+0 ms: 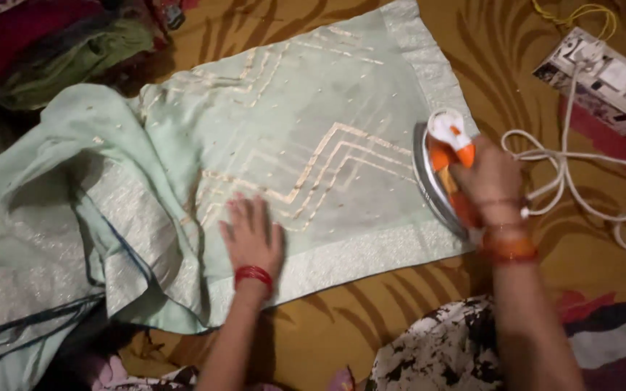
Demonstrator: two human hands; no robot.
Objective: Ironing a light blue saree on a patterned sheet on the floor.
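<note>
The right hand [493, 179] has its fingers wrapped round the orange-and-white electric iron [442, 168] at the right edge of the pale green embroidered cloth [327, 94]. The left hand [251, 235] presses it flat, fingers spread, on the brown patterned bedspread [501, 58]; a white socket board [606, 80] lies near the far right corner.

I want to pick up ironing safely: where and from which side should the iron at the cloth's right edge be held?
Grip the iron by its orange handle, from above. The handle runs along the top, away from the metal soleplate facing the pale green cloth; the right hand wraps it that way. The white cord trails right, so keep clear of it.
</note>
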